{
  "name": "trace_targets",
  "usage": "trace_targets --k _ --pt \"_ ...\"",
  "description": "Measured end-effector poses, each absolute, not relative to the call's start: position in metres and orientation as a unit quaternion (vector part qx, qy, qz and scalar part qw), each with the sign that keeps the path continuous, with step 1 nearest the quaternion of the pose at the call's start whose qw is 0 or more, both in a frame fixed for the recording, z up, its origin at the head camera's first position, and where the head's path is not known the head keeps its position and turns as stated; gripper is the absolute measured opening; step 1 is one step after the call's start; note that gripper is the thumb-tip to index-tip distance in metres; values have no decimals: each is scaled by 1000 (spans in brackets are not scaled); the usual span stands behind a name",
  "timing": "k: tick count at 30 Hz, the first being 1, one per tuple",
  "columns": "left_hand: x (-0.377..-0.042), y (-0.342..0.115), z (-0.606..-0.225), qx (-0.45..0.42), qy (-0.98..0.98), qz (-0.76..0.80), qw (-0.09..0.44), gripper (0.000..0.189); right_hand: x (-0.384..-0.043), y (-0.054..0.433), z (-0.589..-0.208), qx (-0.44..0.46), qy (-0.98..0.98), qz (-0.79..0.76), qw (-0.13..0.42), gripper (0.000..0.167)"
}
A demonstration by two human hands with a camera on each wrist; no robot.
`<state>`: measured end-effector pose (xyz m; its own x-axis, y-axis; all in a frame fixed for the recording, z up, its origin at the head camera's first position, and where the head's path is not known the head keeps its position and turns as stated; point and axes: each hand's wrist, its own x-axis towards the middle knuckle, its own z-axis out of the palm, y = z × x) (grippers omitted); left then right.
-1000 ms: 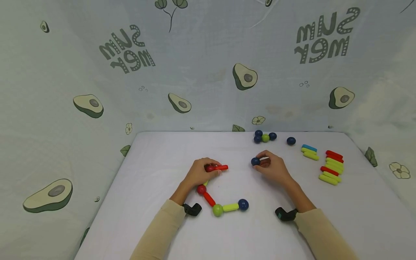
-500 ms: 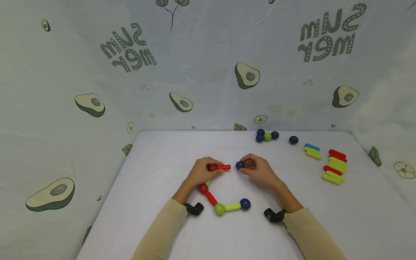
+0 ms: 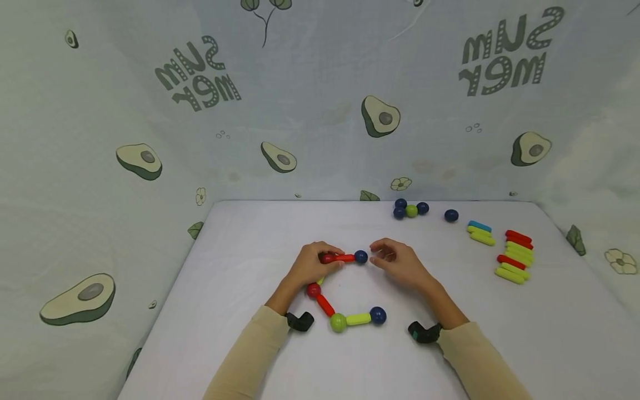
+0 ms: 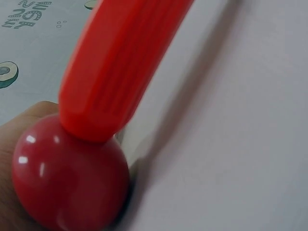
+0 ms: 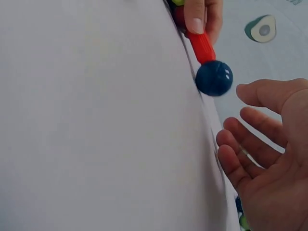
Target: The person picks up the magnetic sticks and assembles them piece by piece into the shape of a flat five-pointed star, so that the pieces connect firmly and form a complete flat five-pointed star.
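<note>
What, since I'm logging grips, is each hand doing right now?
Left hand: closed, holding a glossy red ball with a red ribbed stick attached.
Right hand: open, holding nothing, near the glossy dark blue ball.

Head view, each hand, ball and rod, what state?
Left hand, gripping upper red ball
Right hand, open
Upper red rod, touching upper blue ball
Upper yellow rod, partly hidden
Lower red rod, linking lower red ball and green ball
Lower yellow rod, linking green ball and lower blue ball
Spare balls, loose
Spare rods, lined up
</note>
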<state>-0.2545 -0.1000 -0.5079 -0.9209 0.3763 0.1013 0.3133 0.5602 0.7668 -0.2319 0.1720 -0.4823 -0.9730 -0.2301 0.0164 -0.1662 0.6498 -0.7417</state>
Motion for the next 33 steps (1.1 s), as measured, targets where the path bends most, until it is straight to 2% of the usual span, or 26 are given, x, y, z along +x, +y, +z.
trace_targets --k 9,16,22,26,33 --pt "-254 -107 -508 183 886 426 25 23 -229 243 -473 -37 929 -368 -3 36" --pt "-251 -111 -508 165 898 407 15 20 -234 310 -468 20 948 -310 -67 42" --pt "-247 -115 -507 147 906 398 0 19 -238 344 -466 66 964 -255 -41 48" --pt "-244 -116 -506 134 911 389 -3 19 -238 351 -467 60 970 -233 -29 49" --pt "-240 -114 -503 133 918 375 4 24 -237 354 -467 49 975 -209 -54 39"
